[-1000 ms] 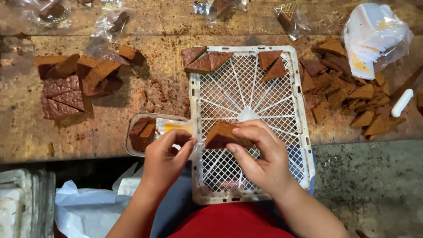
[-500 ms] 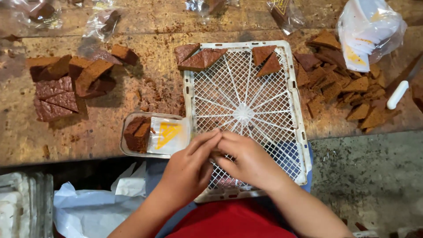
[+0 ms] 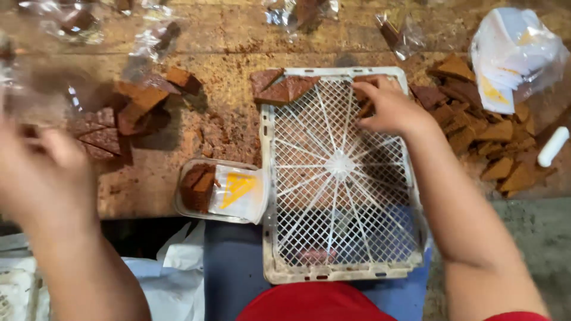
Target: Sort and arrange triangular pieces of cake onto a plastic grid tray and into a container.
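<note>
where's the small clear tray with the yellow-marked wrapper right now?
Head view: the small clear tray sits left of centre on the wooden table, its right edge against the left rim of the white mesh crate, holding brown wedge pieces.

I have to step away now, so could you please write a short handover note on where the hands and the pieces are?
Right hand: at the far right corner of the white mesh tray, fingers on a brown wedge piece; grip not clear.
Left hand: blurred, raised over the table's left side near the left pile of brown pieces; holding nothing I can make out.
Done: wedges lie along the tray's far edge.
Left: the right pile and the small clear tub holding pieces.
</note>
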